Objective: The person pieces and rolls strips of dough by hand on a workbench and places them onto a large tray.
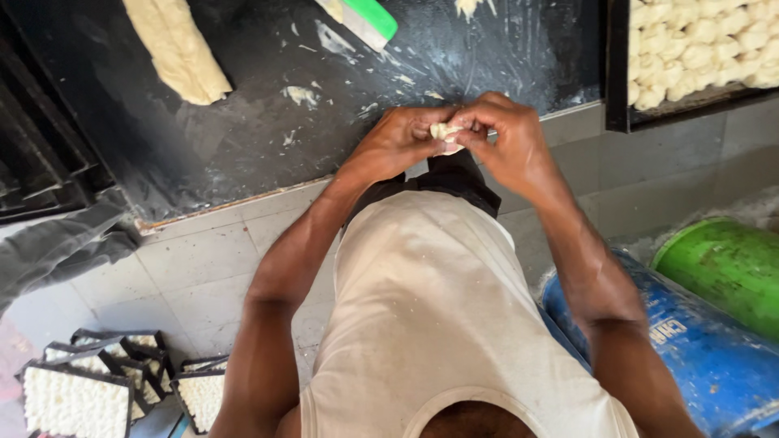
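Trays (pixel 77 397) of shaped pieces sit stacked on the floor at lower left, prob. parked out of the way. A dough log (pixel 177 49) lies on the black tabletop (pixel 243 138), w/ a green scraper (pixel 361 18) just beyond, both within reach. Left hand (pixel 398 139) & right hand (pixel 510 138) meet over the tabletop edge, fingers pinched shut on a small dough bit (pixel 445 132) between them. Filled tray (pixel 698 49) at right; blue drum (pixel 698 349) & green drum (pixel 722 268) below.
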